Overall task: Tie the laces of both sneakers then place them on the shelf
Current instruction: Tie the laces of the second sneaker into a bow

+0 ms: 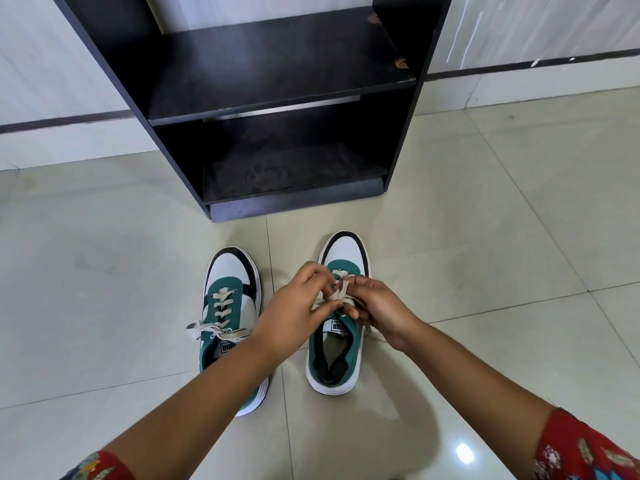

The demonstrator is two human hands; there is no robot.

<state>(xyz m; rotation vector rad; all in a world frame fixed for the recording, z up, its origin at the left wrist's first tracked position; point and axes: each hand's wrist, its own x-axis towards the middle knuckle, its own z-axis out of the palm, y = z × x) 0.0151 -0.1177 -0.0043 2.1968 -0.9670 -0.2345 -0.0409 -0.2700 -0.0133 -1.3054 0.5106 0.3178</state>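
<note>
both hands on the right sneaker's laces, mid-tie.
left hand [298, 299] and right hand [377, 306] pinch the laces [341, 289] over the right sneaker [337, 344]; left sneaker [230, 306] beside it, laces tied. both sit on the tile floor [467, 271] before the black shelf [277, 81].

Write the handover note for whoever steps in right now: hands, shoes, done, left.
Left hand and right hand: both pinching the laces of the right sneaker, mid-knot.
Left sneaker: on the floor tiles beside it, its laces apparently already tied in a bow.
Shelf unit: straight ahead; no shoes on either shelf.
Done: left sneaker's bow, as far as visible.
Left: finish the right sneaker's knot, then put both sneakers on the shelf.
</note>
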